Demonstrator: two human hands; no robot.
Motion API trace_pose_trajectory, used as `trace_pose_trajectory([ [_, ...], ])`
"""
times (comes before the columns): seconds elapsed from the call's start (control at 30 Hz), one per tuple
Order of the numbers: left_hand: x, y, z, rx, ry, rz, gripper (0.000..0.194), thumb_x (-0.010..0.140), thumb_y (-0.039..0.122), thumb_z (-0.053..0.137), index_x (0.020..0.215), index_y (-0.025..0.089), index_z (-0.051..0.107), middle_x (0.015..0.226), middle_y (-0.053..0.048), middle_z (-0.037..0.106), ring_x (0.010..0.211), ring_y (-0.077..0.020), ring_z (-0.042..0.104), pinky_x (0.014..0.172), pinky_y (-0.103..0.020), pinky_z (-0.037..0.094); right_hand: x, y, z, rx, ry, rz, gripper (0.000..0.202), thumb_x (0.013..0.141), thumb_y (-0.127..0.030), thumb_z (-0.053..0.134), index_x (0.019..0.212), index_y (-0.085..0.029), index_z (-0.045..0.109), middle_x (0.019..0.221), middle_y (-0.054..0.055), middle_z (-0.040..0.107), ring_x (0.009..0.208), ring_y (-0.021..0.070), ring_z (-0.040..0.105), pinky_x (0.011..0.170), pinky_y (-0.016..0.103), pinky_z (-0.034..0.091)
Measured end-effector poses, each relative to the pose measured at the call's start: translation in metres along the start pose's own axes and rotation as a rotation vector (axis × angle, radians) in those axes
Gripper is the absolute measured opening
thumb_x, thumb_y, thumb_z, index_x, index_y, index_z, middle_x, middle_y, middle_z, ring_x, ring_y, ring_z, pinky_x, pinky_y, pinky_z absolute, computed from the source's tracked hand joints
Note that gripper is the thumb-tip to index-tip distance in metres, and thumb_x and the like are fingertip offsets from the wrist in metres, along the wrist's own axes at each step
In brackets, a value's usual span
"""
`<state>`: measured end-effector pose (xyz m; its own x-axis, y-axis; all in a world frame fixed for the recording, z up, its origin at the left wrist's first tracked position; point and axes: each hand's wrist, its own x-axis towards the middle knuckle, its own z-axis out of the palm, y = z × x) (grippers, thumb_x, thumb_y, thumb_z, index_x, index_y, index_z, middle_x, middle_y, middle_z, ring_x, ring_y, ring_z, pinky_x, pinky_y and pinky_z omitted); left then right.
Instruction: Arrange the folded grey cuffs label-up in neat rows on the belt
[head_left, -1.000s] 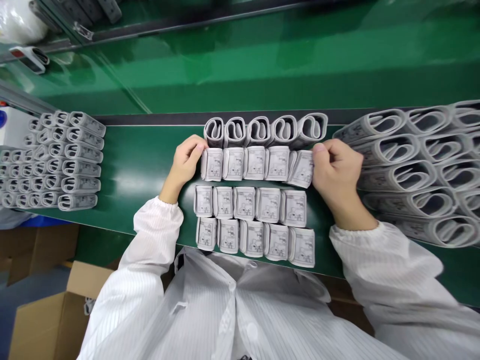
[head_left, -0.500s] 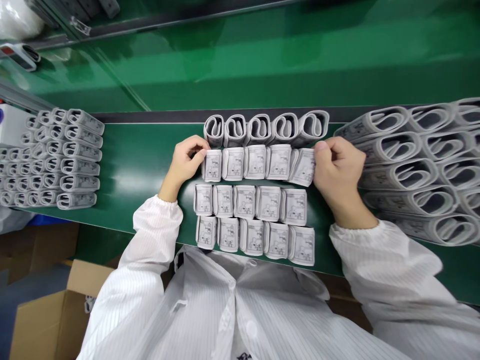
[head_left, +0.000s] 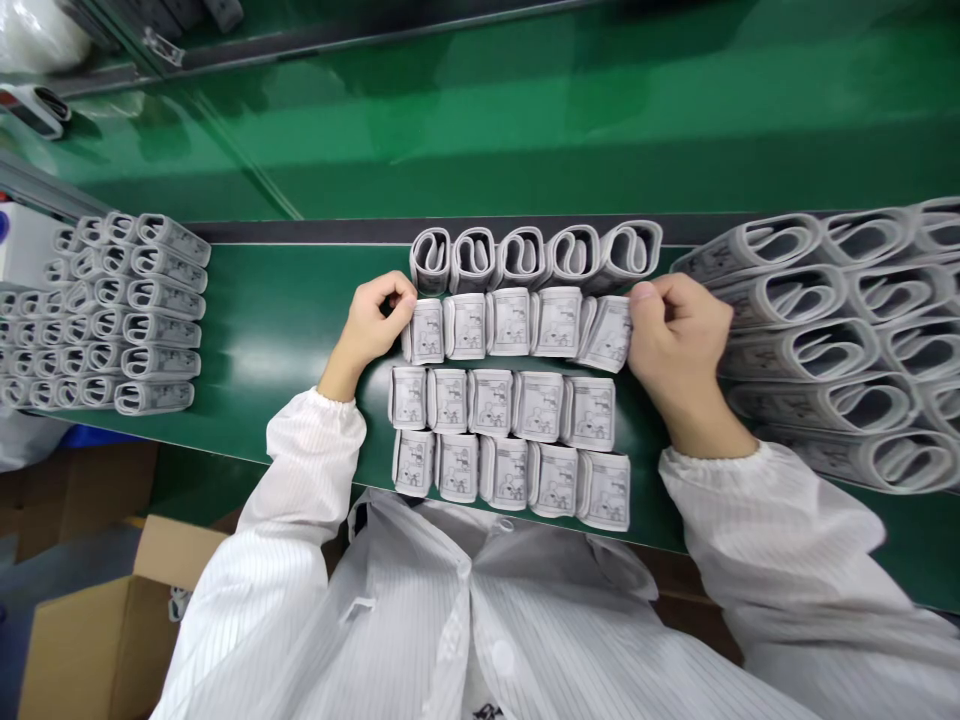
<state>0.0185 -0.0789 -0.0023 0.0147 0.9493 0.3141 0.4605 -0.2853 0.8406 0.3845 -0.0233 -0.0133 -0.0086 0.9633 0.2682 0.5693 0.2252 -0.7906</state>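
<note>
Several folded grey bundles with printed faces form a row (head_left: 512, 322) on the green bench. My left hand (head_left: 377, 318) pinches the upper corner of the bundle (head_left: 426, 332) at the left end. At the right end, my right hand (head_left: 679, 345) has its thumb and curled fingers closed on the edge of a tilted bundle (head_left: 606, 335). Behind is a row of bundles (head_left: 521, 257) with their rolled ends showing. Two more rows with printed faces, a middle one (head_left: 493, 404) and a front one (head_left: 504, 472), lie nearer my body.
Stacks of rolled bundles stand on the left (head_left: 160, 299) and the right (head_left: 817, 350) of the green bench (head_left: 277, 300). An open cardboard box (head_left: 82, 640) is at the lower left. A dark ledge (head_left: 315, 232) runs along the back.
Both hands keep their grip at the row's ends. The row's left-end bundle has shifted very slightly; otherwise the view itself has moved a little.
</note>
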Motion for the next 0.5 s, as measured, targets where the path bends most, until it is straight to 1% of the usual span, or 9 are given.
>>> trace_pose_trajectory([
  [0.07,-0.0001,-0.0004,0.0005,-0.006,0.001,-0.001,0.059,0.105,0.076,0.059,0.075,0.025,0.054,0.074,-0.002,0.061,0.067,-0.0172,0.053,0.064,-0.036,0.044,0.0002,-0.0008,0.0004,-0.009,0.006,0.005,0.028,0.090,-0.039,0.059,0.067,-0.026,0.050,0.059,-0.001,0.047,0.060,0.0170,0.040,0.061,0.036,0.033],
  [0.2,-0.0003,-0.0021,0.0009,0.000,0.005,-0.018,0.060,0.104,0.079,0.057,0.076,0.026,0.054,0.075,-0.002,0.060,0.068,-0.0179,0.053,0.065,-0.037,0.043,0.0001,-0.0003,0.0008,0.002,0.022,-0.039,0.029,0.090,-0.042,0.059,0.067,-0.027,0.050,0.058,-0.001,0.047,0.058,0.0175,0.041,0.059,0.036,0.032],
  [0.33,-0.0003,-0.0041,0.0004,-0.021,0.005,0.011,0.056,0.106,0.075,0.058,0.078,0.026,0.054,0.075,-0.002,0.060,0.069,-0.0186,0.054,0.065,-0.038,0.042,-0.0004,0.0008,0.0002,0.001,0.012,-0.050,0.028,0.092,-0.042,0.059,0.068,-0.027,0.052,0.059,0.000,0.048,0.060,0.0185,0.043,0.059,0.037,0.035],
  [0.4,-0.0003,-0.0044,0.0004,-0.013,0.014,0.023,0.055,0.107,0.073,0.058,0.079,0.026,0.054,0.077,-0.002,0.061,0.070,-0.0189,0.054,0.066,-0.038,0.043,-0.0007,0.0013,-0.0002,0.009,0.009,-0.069,0.031,0.094,-0.044,0.060,0.069,-0.028,0.052,0.059,0.000,0.049,0.059,0.0192,0.044,0.059,0.038,0.035],
  [0.5,-0.0004,-0.0035,0.0014,0.056,0.038,0.023,0.055,0.109,0.072,0.052,0.080,0.026,0.053,0.077,-0.002,0.060,0.071,-0.0195,0.054,0.069,-0.039,0.043,-0.0015,0.0015,-0.0009,0.032,-0.006,-0.090,0.036,0.098,-0.050,0.063,0.071,-0.030,0.052,0.061,0.001,0.051,0.059,0.0217,0.046,0.060,0.040,0.035],
])
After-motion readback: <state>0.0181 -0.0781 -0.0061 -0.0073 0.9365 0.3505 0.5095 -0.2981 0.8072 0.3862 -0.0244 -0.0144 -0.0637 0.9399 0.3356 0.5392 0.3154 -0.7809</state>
